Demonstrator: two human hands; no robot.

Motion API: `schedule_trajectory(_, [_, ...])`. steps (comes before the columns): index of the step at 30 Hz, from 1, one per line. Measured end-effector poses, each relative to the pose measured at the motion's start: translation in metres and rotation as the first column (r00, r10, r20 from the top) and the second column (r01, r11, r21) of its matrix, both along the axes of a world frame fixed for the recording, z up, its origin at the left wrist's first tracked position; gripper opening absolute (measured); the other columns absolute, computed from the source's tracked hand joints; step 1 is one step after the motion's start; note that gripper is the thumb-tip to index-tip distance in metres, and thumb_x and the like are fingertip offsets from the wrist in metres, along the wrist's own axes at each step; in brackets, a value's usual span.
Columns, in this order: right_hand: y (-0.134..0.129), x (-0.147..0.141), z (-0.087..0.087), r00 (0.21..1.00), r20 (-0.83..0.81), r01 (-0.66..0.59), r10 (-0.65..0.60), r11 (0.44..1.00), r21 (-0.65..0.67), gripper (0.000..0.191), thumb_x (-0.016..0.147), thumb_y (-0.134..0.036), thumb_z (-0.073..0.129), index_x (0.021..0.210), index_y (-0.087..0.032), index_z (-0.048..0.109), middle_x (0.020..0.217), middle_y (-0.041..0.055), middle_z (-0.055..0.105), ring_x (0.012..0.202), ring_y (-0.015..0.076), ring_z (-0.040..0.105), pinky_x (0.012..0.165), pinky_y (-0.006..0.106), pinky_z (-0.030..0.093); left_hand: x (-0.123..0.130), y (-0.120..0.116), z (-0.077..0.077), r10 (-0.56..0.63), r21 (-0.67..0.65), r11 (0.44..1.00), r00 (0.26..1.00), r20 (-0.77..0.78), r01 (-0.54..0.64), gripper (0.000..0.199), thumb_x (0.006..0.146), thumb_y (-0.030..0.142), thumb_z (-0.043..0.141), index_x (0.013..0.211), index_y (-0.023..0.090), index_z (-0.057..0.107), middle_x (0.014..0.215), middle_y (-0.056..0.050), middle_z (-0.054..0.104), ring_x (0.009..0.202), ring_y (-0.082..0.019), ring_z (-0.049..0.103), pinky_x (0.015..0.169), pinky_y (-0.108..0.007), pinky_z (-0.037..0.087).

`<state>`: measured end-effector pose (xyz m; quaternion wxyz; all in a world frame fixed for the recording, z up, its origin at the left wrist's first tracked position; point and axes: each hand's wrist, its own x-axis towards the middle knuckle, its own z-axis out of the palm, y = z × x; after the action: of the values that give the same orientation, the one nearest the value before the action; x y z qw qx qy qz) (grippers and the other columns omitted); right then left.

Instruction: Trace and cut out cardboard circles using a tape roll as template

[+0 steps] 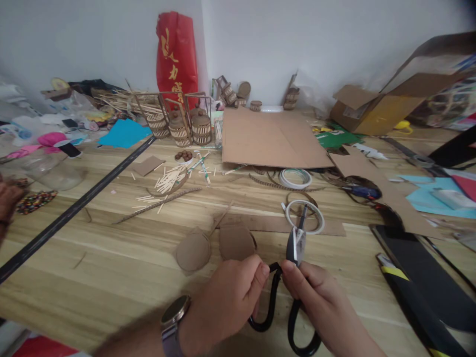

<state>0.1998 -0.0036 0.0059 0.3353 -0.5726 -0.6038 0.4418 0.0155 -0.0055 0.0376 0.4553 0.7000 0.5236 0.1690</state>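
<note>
Black-handled scissors are held up in front of me, blades pointing away over the table. My left hand, with a watch on the wrist, is closed on one handle near the pivot. My right hand pinches the scissors just below the blades, the handle loops hanging between both hands. A narrow dark tip shows beyond the blades; I cannot make out whether it belongs to them. Just past my left hand lie a round cardboard piece and another cardboard disc. Behind the blades is a roll of white tape.
Small bucket-like models stand by a red bag. A large cardboard sheet, loose sticks and a glue gun lie farther back. An open box is at right. Another person's hand is at left.
</note>
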Motion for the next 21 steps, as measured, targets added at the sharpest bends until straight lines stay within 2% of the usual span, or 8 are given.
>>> schedule_trajectory(3, [0.003, 0.009, -0.001, 0.999, -0.029, 0.027, -0.027, 1.0, 0.01, 0.067, 0.09, -0.083, 0.044, 0.057, -0.026, 0.037, 0.056, -0.005, 0.033, 0.053, 0.0144, 0.032, 0.051, 0.027, 0.033, -0.003, -0.001, -0.008, -0.002, -0.134, 0.991, 0.994, 0.109, 0.017, 0.043, 0.106, 0.053, 0.026, 0.079, 0.024, 0.044, 0.056, 0.005, 0.051, 0.052, -0.015, 0.057, 0.055, -0.025, 0.038])
schedule_trajectory(6, [0.007, 0.013, 0.007, 0.998, -0.042, 0.036, -0.037, 0.999, -0.006, 0.068, 0.088, -0.085, 0.044, 0.058, -0.025, 0.039, 0.058, -0.0044, 0.035, 0.055, 0.0154, 0.034, 0.054, 0.028, 0.034, -0.004, -0.001, -0.018, -0.008, -0.373, 0.92, 0.958, 0.287, 0.119, 0.049, 0.102, 0.068, 0.027, 0.093, 0.024, 0.046, 0.048, 0.01, 0.048, 0.036, -0.011, 0.043, 0.04, -0.022, 0.031])
schedule_trajectory(8, [0.007, 0.011, 0.011, 0.994, -0.06, 0.088, -0.088, 0.996, -0.005, 0.068, 0.086, -0.087, 0.046, 0.057, -0.026, 0.039, 0.058, -0.005, 0.034, 0.054, 0.0152, 0.033, 0.053, 0.028, 0.033, -0.001, -0.001, -0.024, 0.035, -0.461, 0.872, 0.919, 0.393, 0.164, 0.056, 0.095, 0.078, 0.028, 0.094, 0.024, 0.044, 0.046, 0.011, 0.049, 0.034, -0.01, 0.039, 0.036, -0.021, 0.028])
schedule_trajectory(11, [0.002, 0.006, 0.014, 0.98, -0.073, 0.188, -0.186, 0.982, 0.018, 0.067, 0.085, -0.086, 0.049, 0.059, -0.026, 0.039, 0.059, -0.0054, 0.033, 0.055, 0.0155, 0.032, 0.053, 0.029, 0.031, 0.006, -0.004, -0.033, 0.145, -0.54, 0.824, 0.858, 0.493, 0.172, 0.066, 0.084, 0.09, 0.033, 0.087, 0.025, 0.041, 0.051, 0.01, 0.051, 0.039, -0.008, 0.041, 0.04, -0.02, 0.029])
schedule_trajectory(13, [-0.001, 0.004, 0.013, 0.977, -0.059, 0.207, -0.204, 0.977, 0.055, 0.065, 0.087, -0.084, 0.05, 0.059, -0.026, 0.04, 0.059, -0.0051, 0.034, 0.055, 0.0158, 0.033, 0.053, 0.029, 0.03, 0.009, -0.006, -0.037, 0.213, -0.598, 0.782, 0.827, 0.521, 0.176, 0.07, 0.078, 0.094, 0.038, 0.084, 0.024, 0.04, 0.055, 0.009, 0.05, 0.043, -0.007, 0.038, 0.044, -0.02, 0.029])
schedule_trajectory(17, [0.001, 0.008, 0.003, 0.982, -0.015, 0.187, -0.187, 0.973, 0.134, 0.062, 0.092, -0.078, 0.049, 0.06, -0.025, 0.04, 0.058, -0.0049, 0.035, 0.053, 0.0152, 0.033, 0.05, 0.029, 0.029, 0.009, -0.008, -0.039, 0.333, -0.725, 0.635, 0.752, 0.569, 0.267, 0.072, 0.07, 0.094, 0.055, 0.082, 0.025, 0.037, 0.059, 0.011, 0.041, 0.048, -0.006, 0.028, 0.051, -0.021, 0.029])
schedule_trajectory(21, [0.004, 0.013, -0.009, 0.992, 0.014, 0.123, -0.129, 0.971, 0.206, 0.061, 0.096, -0.072, 0.047, 0.058, -0.025, 0.04, 0.054, -0.0049, 0.036, 0.05, 0.0144, 0.032, 0.046, 0.028, 0.028, 0.008, -0.006, -0.037, 0.431, -0.786, 0.515, 0.688, 0.583, 0.344, 0.074, 0.066, 0.091, 0.064, 0.078, 0.025, 0.034, 0.058, 0.011, 0.036, 0.051, -0.007, 0.024, 0.053, -0.023, 0.02])
